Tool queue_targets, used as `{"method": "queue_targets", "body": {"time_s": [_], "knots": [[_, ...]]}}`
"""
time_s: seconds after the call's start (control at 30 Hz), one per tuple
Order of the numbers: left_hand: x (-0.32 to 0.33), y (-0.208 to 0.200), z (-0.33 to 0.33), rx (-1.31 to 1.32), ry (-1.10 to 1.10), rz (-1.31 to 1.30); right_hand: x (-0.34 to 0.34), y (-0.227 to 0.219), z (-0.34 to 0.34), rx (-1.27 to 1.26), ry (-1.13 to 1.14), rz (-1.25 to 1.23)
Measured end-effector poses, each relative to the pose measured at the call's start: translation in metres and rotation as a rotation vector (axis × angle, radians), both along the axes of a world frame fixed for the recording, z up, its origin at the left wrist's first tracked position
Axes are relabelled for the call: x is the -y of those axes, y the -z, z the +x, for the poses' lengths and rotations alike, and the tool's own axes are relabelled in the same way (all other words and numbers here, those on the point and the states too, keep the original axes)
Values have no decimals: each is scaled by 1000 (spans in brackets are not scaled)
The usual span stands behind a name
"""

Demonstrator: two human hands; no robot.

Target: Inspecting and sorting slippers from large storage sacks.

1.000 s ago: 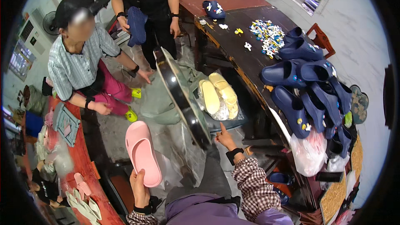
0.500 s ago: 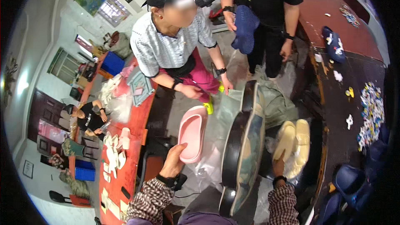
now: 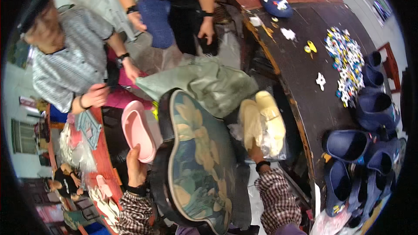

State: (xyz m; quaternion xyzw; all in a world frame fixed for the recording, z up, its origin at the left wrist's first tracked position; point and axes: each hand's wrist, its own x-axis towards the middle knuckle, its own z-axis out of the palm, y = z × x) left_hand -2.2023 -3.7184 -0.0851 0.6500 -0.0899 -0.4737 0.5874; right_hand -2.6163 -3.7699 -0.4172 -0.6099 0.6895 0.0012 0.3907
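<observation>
In my left hand (image 3: 136, 167) is the heel end of a pink slipper (image 3: 138, 130), thumb pressed inside it and its footbed turned up. My right hand (image 3: 256, 151) grips the near end of a cream slipper (image 3: 251, 122). Against that one lies a second cream slipper (image 3: 273, 124), with clear plastic film (image 3: 265, 141) around them. Between my arms stands a chair with a flowered cushion (image 3: 202, 161) and a dark frame.
At right, a dark table (image 3: 300, 61) carries a heap of small charms (image 3: 346, 67) and several navy clogs (image 3: 347, 144). A green sack (image 3: 204, 85) lies beyond the chair. Two people stand ahead, one holding a navy clog (image 3: 156, 21). A red table (image 3: 106, 156) runs along the left.
The view has swung right, so the people and both slipper colours appear farther left. More of the dark table and its navy clogs shows. Both hands keep their holds.
</observation>
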Motion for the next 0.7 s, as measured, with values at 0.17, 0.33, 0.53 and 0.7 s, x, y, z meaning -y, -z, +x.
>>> {"method": "queue_targets", "body": {"time_s": [0.17, 0.33, 0.53, 0.7], "knots": [[3, -4, -9, -59, 34, -20, 5, -29, 17, 13, 95, 56], [-17, 1, 3, 26, -58, -17, -6, -33, 30, 265, 135, -78], [-1, 5, -17, 18, -109, -70, -37, -30, -9, 307, 48, -35], [-14, 15, -11, 19, -120, -70, -88, 75, -46, 533, 279, 61]]}}
